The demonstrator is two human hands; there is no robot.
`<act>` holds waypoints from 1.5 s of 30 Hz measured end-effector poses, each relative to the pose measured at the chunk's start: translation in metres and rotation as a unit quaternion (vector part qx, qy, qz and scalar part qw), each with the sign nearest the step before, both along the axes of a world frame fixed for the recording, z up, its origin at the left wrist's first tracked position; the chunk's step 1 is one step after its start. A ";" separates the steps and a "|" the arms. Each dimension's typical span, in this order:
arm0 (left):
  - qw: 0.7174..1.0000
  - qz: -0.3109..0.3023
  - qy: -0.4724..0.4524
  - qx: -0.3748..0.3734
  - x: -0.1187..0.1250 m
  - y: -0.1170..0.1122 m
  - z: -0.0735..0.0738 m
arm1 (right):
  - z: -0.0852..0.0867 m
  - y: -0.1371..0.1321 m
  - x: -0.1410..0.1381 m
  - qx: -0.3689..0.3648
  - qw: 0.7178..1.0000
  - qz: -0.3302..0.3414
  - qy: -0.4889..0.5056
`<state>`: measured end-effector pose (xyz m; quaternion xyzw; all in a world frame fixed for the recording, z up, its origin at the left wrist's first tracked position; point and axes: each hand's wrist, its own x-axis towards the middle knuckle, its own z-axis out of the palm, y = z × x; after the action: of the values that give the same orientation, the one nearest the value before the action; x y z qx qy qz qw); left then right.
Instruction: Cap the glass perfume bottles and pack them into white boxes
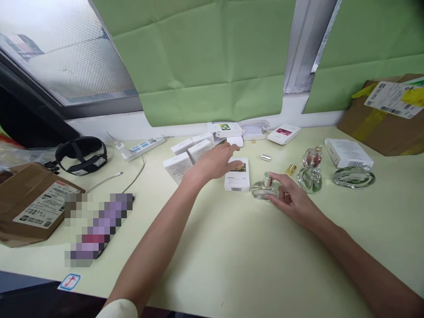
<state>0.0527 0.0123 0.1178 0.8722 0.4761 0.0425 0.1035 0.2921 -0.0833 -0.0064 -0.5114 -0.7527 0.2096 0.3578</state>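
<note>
My right hand [293, 198] grips a clear glass perfume bottle [261, 191] with a silver cap, its fingers at the bottle's right side and cap. The bottle stands on the pale table. My left hand [218, 161] reaches out with fingers spread, over the top left of a small white box [237, 180] printed with a picture and a barcode. Whether the fingertips touch that box I cannot tell. Behind and left of this hand stand several white boxes [179, 165]. A loose silver cap [266, 157] and a gold cap [291, 169] lie beyond the bottle.
To the right are more glass bottles [309, 179], an oval glass bottle [353, 177], a white box [348, 153] and a large carton [387, 119]. On the left are another carton [36, 203], a black head strap [81, 157], a power strip [147, 145] with cables, and a blurred-out purple object [102, 229].
</note>
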 end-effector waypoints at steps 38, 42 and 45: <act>0.899 -0.170 -0.243 -0.321 -0.037 0.033 -0.002 | -0.005 0.000 -0.004 -0.009 1.000 -0.015 0.015; 0.932 -0.132 -0.212 -0.264 -0.035 0.027 0.005 | -0.005 0.000 -0.005 0.001 1.000 -0.011 0.022; 0.953 -0.109 -0.176 -0.221 -0.035 0.023 0.010 | -0.007 0.001 -0.005 0.013 1.000 -0.010 0.018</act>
<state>0.0173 0.0355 0.1274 0.8530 0.3495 0.0773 0.3799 0.2874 -0.0818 -0.0132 -0.5104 -0.7438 0.2050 0.3799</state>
